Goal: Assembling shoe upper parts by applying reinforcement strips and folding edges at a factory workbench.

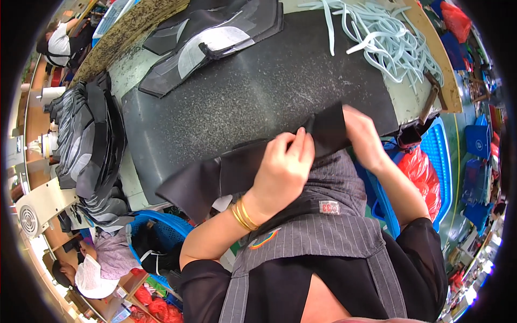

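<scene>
A long black sheet piece [239, 173], its upper edge folded over, lies slantwise across the near edge of the dark speckled mat [242, 91]. My left hand [285, 169] rests on its middle, thumb and fingers closed on the fold. At the piece's right end, my right hand [363, 137] grips the edge, with its fingertips partly hidden behind the material. The left end of the piece hangs past the mat's near edge. Farther back on the mat lie dark cut pieces [215, 43] with pale grey patches.
Pale blue strips [385, 40] are heaped at the far right of the table. Several black and grey pieces [89, 140] are stacked along its left side. Blue baskets [444, 167] stand at both sides, the right one with a red plastic bag [420, 175]. A co-worker [107, 264] sits at lower left.
</scene>
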Demonstrator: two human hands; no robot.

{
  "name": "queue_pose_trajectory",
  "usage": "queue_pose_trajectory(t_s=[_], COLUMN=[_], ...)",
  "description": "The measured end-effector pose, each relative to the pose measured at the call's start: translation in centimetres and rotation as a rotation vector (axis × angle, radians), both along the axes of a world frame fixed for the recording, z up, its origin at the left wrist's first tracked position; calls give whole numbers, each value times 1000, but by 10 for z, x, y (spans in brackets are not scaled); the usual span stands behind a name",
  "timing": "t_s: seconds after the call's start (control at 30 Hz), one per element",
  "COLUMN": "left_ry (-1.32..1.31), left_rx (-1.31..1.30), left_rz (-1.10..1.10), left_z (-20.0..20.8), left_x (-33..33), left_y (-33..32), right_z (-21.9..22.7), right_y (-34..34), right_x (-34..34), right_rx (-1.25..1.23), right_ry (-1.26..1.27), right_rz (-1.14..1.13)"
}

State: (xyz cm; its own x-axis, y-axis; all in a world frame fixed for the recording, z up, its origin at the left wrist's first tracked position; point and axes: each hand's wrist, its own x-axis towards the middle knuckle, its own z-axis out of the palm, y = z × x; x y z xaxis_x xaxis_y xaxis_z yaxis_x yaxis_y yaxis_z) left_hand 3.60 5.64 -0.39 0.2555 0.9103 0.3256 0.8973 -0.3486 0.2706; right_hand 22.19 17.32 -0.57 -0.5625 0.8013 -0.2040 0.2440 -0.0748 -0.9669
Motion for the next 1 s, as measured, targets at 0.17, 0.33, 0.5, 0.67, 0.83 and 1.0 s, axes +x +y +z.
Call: queue_pose_trajectory(t_s=[0.17,0.33,0.5,0.67,0.83,1.0], left_ry=[136,-68,12,44,3,114], left_rx=[99,-50,-166,-89,-41,-103], left_rz=[33,41,72,103,-87,-133], left_z=[-14,-12,-1,-8,10,17], left_x=[6,7,16,17,-24,-52], left_y=[-7,0,6,-3,-37,-64], right_z=[12,-11,-3,7,0,12], right_y=[25,15,21,-4,-11,-9], right_x=[-22,-18,-23,-9,-2,-5], right_rx=[16,262,817,1007,1104,1151], right_ry=[-204,-101,-357,-91,-373,-293], right_rz=[7,-77,27,414,834,870])
